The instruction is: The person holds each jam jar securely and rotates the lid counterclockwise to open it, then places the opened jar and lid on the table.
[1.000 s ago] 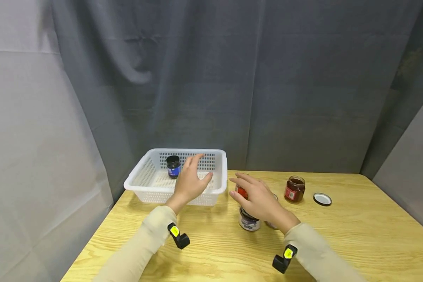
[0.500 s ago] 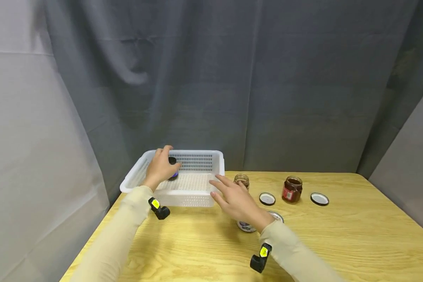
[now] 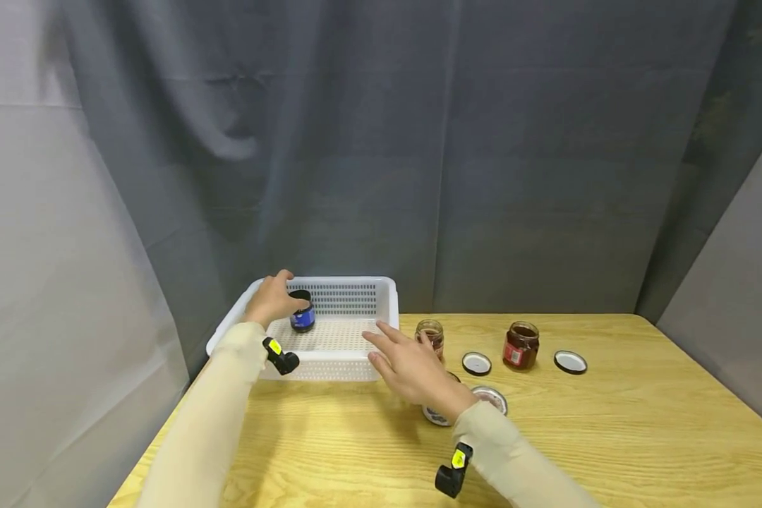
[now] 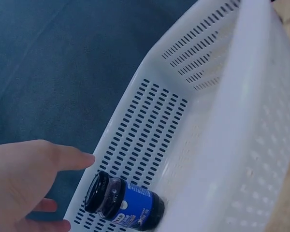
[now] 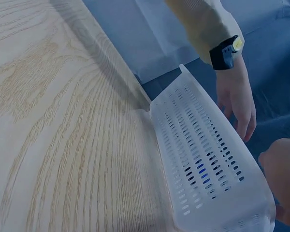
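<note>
A white perforated plastic basket [image 3: 346, 371] stands on the wooden table, at the left in the head view. Inside it, near the back left, is a small jar [image 3: 303, 322] with a black lid and blue label. My left hand [image 3: 271, 302] hovers at the basket's left end, fingers spread beside the jar's lid. A gap shows between those fingers and the jar [image 4: 133, 207] in the left wrist view. My right hand [image 3: 413, 368] is at the basket's right end with fingers extended and holds nothing. Whether its fingertips touch the rim is unclear.
Right of the basket stand a lidless jar [image 3: 430, 336] and a lidless red-labelled jar [image 3: 521, 346]. Two upturned lids [image 3: 476, 364] lie near them. A white-labelled jar [image 3: 434, 417] is partly behind my right hand, beside a round silver-rimmed top [image 3: 490, 399]. A dark curtain [image 3: 355, 155] hangs behind.
My left hand has moved left, from above the basket's middle to beside the blue-labelled jar. The right hand has shifted left from over the table jars to the basket's right end.
</note>
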A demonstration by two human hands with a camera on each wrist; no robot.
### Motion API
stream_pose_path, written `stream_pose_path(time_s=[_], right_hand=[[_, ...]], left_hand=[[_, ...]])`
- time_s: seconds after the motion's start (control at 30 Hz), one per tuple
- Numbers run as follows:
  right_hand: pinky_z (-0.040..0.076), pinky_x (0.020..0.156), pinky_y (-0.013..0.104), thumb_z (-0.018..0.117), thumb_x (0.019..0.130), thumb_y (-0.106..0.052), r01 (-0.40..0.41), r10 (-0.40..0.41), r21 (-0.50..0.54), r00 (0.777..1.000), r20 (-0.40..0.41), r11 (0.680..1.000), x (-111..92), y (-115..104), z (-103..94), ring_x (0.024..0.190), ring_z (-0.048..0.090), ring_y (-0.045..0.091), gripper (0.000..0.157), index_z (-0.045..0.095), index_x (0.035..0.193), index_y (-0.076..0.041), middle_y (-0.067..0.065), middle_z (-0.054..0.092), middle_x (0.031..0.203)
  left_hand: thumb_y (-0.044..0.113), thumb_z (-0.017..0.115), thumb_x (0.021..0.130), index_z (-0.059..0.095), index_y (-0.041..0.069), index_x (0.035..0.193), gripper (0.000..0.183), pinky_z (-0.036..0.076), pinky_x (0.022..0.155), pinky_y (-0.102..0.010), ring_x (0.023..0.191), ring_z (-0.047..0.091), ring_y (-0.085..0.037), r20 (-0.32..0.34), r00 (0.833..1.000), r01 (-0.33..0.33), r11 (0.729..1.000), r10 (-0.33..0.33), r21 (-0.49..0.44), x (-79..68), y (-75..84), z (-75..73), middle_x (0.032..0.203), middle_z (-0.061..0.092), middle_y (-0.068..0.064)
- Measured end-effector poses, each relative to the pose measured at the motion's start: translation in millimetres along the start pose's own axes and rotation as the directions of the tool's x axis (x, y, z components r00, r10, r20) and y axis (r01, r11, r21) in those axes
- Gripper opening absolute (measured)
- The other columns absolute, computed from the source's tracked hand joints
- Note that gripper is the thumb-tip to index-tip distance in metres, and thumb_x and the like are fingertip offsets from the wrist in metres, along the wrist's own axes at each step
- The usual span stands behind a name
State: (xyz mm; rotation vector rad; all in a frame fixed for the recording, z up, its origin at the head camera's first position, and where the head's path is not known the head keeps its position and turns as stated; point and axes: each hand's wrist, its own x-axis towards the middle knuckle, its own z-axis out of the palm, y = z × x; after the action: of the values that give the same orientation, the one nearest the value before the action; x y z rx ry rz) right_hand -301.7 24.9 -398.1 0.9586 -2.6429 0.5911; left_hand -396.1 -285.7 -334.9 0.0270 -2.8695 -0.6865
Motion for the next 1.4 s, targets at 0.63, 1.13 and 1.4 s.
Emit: stream_pose_path(time_s=[0.63, 1.13, 1.4], right_hand=[[0.024, 0.106, 0.08, 0.047, 0.111, -0.035, -0.001, -0.002, -0.133, 1.0, -0.019, 0.991, -6, -15, 2.7, 0.14, 0.048, 0.026, 0.041, 0.055, 0.151, -0.032, 0.002, 0.04, 0.162], [0.026, 0.104, 0.082, 0.05, 0.111, -0.033, 0.044, -0.048, -0.161, 0.999, -0.021, 0.986, -12, -27, 3.2, 0.139, 0.049, 0.025, 0.04, 0.057, 0.15, -0.031, 0.003, 0.04, 0.162], [0.026, 0.104, 0.081, 0.05, 0.111, -0.033, 0.041, -0.046, -0.163, 0.999, -0.027, 0.986, -14, -30, 2.5, 0.136, 0.052, 0.027, 0.04, 0.057, 0.149, -0.031, 0.004, 0.041, 0.161]], left_hand=[[0.032, 0.084, 0.084, 0.033, -0.001, 0.157, 0.095, 0.044, 0.104, -0.062, 0.133, 0.047, -0.051, 0.15, 0.984, 0.088, 0.995, -0.095, 0.053, 19.4, -13.6, 5.0, 0.153, 0.043, -0.03], [0.024, 0.09, 0.072, 0.032, -0.003, 0.156, 0.106, 0.049, 0.099, -0.059, 0.122, 0.055, -0.049, 0.118, 0.987, 0.103, 0.993, -0.11, 0.062, 31.6, -27.1, 26.3, 0.143, 0.05, -0.036], [0.023, 0.093, 0.071, 0.026, -0.01, 0.157, 0.114, 0.045, 0.104, -0.061, 0.126, 0.051, -0.053, 0.125, 0.982, 0.134, 0.99, -0.14, 0.053, 32.2, -33.4, 32.1, 0.144, 0.046, -0.038]])
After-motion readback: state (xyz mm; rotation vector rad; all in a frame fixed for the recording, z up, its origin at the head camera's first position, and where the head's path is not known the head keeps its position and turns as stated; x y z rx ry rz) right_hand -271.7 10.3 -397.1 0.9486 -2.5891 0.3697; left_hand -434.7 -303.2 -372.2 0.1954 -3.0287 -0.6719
